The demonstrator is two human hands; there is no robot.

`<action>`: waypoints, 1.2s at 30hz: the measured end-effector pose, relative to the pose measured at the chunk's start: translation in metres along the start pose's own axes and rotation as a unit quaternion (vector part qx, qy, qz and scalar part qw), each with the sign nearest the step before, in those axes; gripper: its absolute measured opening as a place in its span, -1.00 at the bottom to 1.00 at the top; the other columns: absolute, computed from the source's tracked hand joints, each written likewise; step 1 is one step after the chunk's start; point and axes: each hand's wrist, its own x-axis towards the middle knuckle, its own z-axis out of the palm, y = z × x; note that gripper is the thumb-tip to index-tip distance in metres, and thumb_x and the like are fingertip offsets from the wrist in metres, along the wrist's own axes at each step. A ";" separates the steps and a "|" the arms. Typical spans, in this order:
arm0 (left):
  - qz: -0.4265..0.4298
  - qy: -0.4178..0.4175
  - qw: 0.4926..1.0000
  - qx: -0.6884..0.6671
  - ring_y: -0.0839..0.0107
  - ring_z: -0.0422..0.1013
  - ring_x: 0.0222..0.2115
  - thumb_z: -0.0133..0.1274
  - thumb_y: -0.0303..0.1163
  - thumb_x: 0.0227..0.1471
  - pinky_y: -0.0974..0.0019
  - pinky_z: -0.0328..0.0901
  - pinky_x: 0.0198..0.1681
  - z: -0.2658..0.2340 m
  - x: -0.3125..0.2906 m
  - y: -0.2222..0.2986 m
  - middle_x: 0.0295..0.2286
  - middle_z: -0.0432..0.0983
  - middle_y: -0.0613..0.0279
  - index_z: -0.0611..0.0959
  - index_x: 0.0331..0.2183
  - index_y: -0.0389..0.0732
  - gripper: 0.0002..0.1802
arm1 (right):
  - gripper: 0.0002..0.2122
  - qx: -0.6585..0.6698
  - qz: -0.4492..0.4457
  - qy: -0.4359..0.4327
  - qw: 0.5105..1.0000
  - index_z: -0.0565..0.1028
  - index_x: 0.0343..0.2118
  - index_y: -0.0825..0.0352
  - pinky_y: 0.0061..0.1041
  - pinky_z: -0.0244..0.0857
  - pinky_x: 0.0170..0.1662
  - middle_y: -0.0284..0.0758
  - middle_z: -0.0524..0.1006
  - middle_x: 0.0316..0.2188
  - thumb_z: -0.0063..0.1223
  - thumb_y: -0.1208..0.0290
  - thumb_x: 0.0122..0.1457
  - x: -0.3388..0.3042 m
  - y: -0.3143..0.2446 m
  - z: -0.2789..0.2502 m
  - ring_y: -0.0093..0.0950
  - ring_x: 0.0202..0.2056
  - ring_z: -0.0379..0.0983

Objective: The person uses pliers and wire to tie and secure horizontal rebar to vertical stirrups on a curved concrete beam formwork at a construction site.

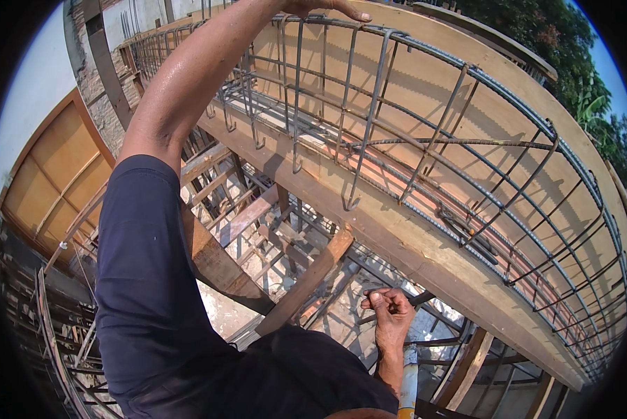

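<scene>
My left arm reaches up across the view, and my left hand [322, 7] is at the upper edge, partly cut off. One finger is stretched out just above the top bar of a steel rebar cage [390, 33]; whether it touches the bar I cannot tell. The cage has long ribbed bars and thin stirrups, several with hooked lower ends. My right hand [391, 311] is low in front of my body, below the formwork beam, fingers curled in and thumb pressed against them. What it holds, if anything, is hidden. Loose bent steel pieces [460, 227] lie inside the cage.
A plywood formwork panel [418, 84] stands behind the cage, with a wooden side board [411, 255] along its front. Timber braces [310, 276] and an open framework lie below. A white and yellow pole [408, 384] is beside my right forearm. An orange-framed panel [58, 171] stands left.
</scene>
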 end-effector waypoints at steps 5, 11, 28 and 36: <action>-0.026 -0.005 0.999 0.030 0.04 -0.39 0.40 0.38 0.17 -0.21 -0.33 -0.18 0.34 0.007 0.009 0.009 0.40 -0.49 0.09 -0.24 0.39 0.00 0.44 | -0.94 0.017 -0.010 0.018 1.000 0.51 -0.38 0.44 -0.54 0.49 -0.30 -0.19 0.62 -0.35 0.15 0.60 0.23 -0.007 0.003 -0.001 -0.54 -0.42 0.55; -0.023 0.014 0.998 0.059 0.06 -0.30 0.38 0.39 0.19 -0.23 -0.28 -0.12 0.33 0.010 -0.003 0.008 0.38 -0.41 0.09 -0.20 0.37 0.00 0.41 | -0.93 0.002 -0.001 0.050 0.999 0.53 -0.34 0.46 -0.56 0.46 -0.31 -0.23 0.62 -0.38 0.17 0.57 0.23 -0.008 -0.002 -0.014 -0.54 -0.43 0.54; 0.015 0.040 0.996 0.082 0.18 0.11 0.24 0.33 0.21 -0.14 -0.01 0.15 0.23 0.019 0.024 0.007 0.25 0.12 0.03 0.31 0.23 -0.04 0.01 | -0.95 0.046 -0.001 0.015 0.999 0.54 -0.36 0.45 -0.52 0.53 -0.32 -0.22 0.59 -0.34 0.17 0.59 0.21 -0.003 0.009 -0.006 -0.53 -0.42 0.56; 0.069 0.083 0.985 0.134 0.39 0.56 -0.27 0.29 0.13 -0.08 0.24 0.42 -0.18 0.036 0.035 0.049 -0.30 0.70 0.26 0.81 -0.25 -0.01 -0.53 | -0.96 0.014 -0.001 0.029 0.999 0.54 -0.37 0.44 -0.54 0.51 -0.30 -0.23 0.59 -0.35 0.16 0.61 0.22 -0.001 0.011 -0.010 -0.54 -0.41 0.55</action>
